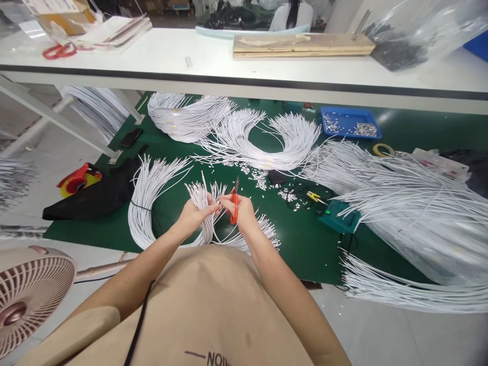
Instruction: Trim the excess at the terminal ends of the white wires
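My left hand [194, 216] is closed round a bundle of white wires [208, 226], whose cut ends fan out above the fingers. Close against it, my right hand [240, 211] has a pair of scissors with red-orange handles [234, 212] hooked in it, dark blades pointing up and away. The fingertips of both hands meet at a wire end, and what is pinched there is too small to make out. To the left curves a tied coil of white wires [137, 218]. More wire ends [267, 231] spread out under my right wrist.
Small silvery pieces [260, 179] lie scattered beyond my hands. A blue tray [345, 122] holds more of them. White wire coils [267, 157] line the back, and large bundles [412, 213] fill the right, near a green device [339, 216]. A raised white shelf [171, 56] crosses above; a fan [34, 295] stands left.
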The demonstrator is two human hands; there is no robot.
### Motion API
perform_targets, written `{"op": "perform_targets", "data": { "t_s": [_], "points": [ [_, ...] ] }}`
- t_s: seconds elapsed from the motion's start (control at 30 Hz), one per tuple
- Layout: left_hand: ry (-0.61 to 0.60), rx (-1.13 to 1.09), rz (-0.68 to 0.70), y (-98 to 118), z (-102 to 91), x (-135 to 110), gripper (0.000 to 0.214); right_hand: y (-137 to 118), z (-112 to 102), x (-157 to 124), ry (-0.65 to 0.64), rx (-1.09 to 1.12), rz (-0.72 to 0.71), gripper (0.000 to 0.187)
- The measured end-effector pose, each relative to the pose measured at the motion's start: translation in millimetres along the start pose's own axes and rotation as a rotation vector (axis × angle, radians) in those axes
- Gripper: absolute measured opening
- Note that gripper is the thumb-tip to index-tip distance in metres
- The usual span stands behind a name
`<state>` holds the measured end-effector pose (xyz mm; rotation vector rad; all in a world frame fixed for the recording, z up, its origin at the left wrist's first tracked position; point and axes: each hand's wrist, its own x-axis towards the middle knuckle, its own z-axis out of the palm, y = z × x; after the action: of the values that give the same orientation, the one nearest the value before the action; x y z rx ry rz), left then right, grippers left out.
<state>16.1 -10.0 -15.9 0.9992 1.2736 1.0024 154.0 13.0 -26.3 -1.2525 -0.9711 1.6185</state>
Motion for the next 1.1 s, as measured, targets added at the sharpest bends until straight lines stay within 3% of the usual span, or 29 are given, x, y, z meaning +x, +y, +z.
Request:
{"op": "perform_targets", "data": {
  "t_s": [0.17, 0.33, 0.47, 0.7, 0.93, 1.1],
  "points": [
    [-0.130, -0.097, -0.030, 0.8, -3.4, 0.5, 0.030, 7.9, -3.7, 1.2, -0.106, 0.176, 0.149, 0.016],
    [-0.024, 0.026, 0.003, -0.5, -4.8, 3.0, 0.029, 3.4, -5.6, -0.7, 0.022, 0.080, 0.033, 0.024],
    [0.039, 0.116, 0.009, -1.5, -4.5, 3.8, 0.030, -1.9, -4.5, -3.7, 0.044, -0.053, -0.018, 0.025],
    [-0.005, 0.133, -0.022, -0.5, -3.9, 3.2, 0.028, 4.2, -5.5, -1.7, 0.111, -0.080, 0.017, 0.026],
    [0.031, 0.138, -0.020, -2.9, -4.4, 4.7, 0.030, 8.4, -1.6, -1.1, 0.088, -0.159, -0.035, 0.023],
    [-0.031, 0.078, -0.028, -0.5, -3.2, 3.8, 0.025, 19.2, -8.8, 5.2, 0.189, -0.261, 0.017, 0.027]
  ]
}}
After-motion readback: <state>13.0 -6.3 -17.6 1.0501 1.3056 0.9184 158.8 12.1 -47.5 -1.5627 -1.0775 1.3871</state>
